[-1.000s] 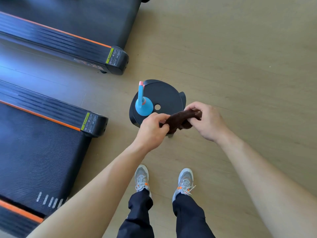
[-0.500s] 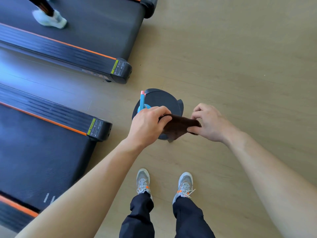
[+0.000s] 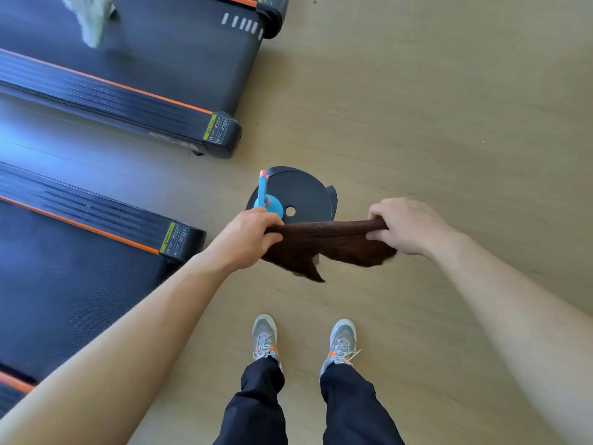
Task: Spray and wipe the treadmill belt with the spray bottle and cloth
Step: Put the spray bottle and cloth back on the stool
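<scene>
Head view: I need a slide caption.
Left hand and right hand stretch a dark brown cloth over a black round stool bearing a blue spray bottle.

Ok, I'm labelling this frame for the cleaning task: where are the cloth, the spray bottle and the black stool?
cloth (image 3: pixel 324 240), head view, middle of the stretched brown fabric.
spray bottle (image 3: pixel 269 204), head view, blue rounded body below the nozzle.
black stool (image 3: pixel 303 191), head view, bare part of the round seat.

A black round stool (image 3: pixel 301 194) (one small hole in its seat) stands just beyond the left hand (image 3: pixel 247 239) and right hand (image 3: pixel 407 226), on a pale wood-look floor (image 3: pixel 449 123). Below the hands are grey sneakers (image 3: pixel 264 335) with orange accents and dark trousers (image 3: pixel 263 406). Well beyond the left hand, a second treadmill (image 3: pixel 179 59) bears a blurred pale shoe (image 3: pixel 91 24).
</scene>
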The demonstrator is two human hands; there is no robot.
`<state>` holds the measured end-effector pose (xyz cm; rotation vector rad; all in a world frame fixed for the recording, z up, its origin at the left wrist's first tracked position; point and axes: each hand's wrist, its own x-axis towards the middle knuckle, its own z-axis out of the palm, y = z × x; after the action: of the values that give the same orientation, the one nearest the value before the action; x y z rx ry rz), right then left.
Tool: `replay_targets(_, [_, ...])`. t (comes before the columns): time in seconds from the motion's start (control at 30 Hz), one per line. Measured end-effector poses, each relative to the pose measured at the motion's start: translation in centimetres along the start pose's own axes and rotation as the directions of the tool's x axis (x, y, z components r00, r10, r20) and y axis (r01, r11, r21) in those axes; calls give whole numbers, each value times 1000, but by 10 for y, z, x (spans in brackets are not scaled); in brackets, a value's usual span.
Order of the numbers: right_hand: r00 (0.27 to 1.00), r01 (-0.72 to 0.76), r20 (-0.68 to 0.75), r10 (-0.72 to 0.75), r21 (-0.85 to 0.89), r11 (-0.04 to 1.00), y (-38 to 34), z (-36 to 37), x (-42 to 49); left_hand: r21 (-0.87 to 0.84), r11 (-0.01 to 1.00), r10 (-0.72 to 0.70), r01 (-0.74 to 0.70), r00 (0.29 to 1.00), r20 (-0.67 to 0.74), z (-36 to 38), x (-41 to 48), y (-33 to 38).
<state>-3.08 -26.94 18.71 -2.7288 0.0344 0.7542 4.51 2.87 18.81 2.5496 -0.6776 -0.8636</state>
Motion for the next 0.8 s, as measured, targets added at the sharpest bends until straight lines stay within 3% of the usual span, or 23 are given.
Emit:
replay_targets(0.23, [993, -118, 50, 111, 168, 979, 17, 23, -3, 14, 986, -164, 167, 978, -126, 8, -2, -18])
replay_targets(0.4, [979, -205, 52, 199, 346, 916, 26, 34, -9, -125, 971, -222, 203, 961, -165, 14, -5, -23])
replay_targets(0.5, [932, -293, -47, 360, 489, 821, 13, 37, -11, -271, 922, -339, 276, 915, -219, 26, -4, -3])
replay_targets(0.57, [899, -318, -89, 428, 539, 780, -9, 44, -14, -438, 840, -418, 320, 896, -148, 42, -2, 17])
replay_targets(0.67, [929, -268, -56, 366, 578, 771, -48, 68, -15, -606, 724, -414, 330, 910, 2, 67, 1, 46])
replay_targets(0.8, [932, -215, -70, 355, 682, 699, -69, 91, -15, -610, 737, -368, 292, 930, 1, 89, 6, 62])
